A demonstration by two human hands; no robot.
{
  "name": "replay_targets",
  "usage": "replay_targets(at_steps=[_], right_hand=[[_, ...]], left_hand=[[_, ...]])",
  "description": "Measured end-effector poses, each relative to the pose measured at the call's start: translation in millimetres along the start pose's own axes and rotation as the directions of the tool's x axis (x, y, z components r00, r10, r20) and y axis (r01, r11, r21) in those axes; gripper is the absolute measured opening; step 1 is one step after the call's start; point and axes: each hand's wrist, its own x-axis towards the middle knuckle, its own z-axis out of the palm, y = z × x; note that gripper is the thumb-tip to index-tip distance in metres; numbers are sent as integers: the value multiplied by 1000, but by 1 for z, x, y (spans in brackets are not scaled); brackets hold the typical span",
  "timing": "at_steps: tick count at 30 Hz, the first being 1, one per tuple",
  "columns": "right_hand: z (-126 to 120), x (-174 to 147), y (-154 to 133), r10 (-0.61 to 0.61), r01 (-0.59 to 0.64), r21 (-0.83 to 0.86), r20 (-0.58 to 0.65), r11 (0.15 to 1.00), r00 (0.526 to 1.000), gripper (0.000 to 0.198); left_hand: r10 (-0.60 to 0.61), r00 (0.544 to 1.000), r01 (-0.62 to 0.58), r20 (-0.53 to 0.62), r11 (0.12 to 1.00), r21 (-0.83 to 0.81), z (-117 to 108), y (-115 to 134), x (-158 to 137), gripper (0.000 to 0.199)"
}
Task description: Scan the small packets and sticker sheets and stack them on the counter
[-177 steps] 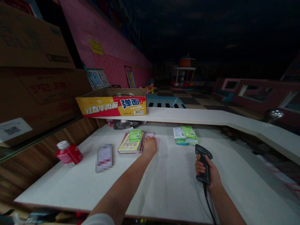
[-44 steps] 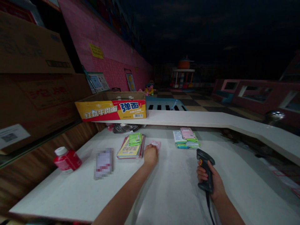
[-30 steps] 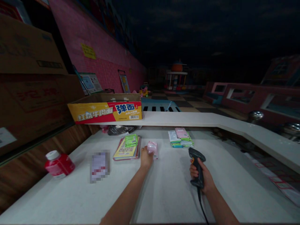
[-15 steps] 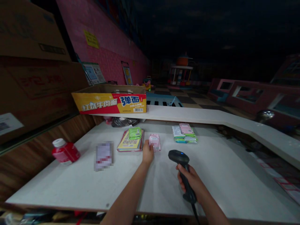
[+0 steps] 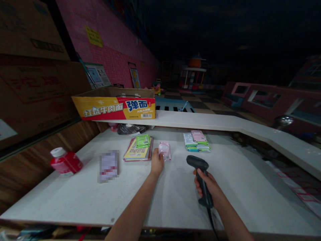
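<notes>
The left hand (image 5: 157, 162) is pinching the pink packet (image 5: 165, 149) by one edge near the yellow-topped stack (image 5: 136, 154), likely keeping its face uncovered, and the right hand (image 5: 207, 185) is gripping the scanner (image 5: 198, 162), fingers curled, perhaps for control.

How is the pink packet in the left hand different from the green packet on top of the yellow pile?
The pink packet is pale pink, but the green packet is bright green. The left hand holds the pink packet, while no hand touches the green packet. The green packet lies on the yellow pile; the pink packet is beside it. Both are small packets.
</notes>
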Motion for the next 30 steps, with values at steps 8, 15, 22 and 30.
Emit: replay_targets(at_steps=[8,15,22,30], right_hand=[[-75,41,-3,-96,-1,600,129,800,987,31],[-82,53,0,-50,-128,721,221,681,974,24],[-78,53,-4,-42,-140,690,241,710,970,31],[-74,56,-6,-29,-105,693,180,713,983,36]], left_hand=[[-52,999,48,-13,982,-180,-1,0,4,18],[-342,933,354,112,816,-457,52,32,36,27],[-402,915,393,-45,910,-129,127,78,84,16],[-293,955,295,-49,955,32,145,89,91,16]])
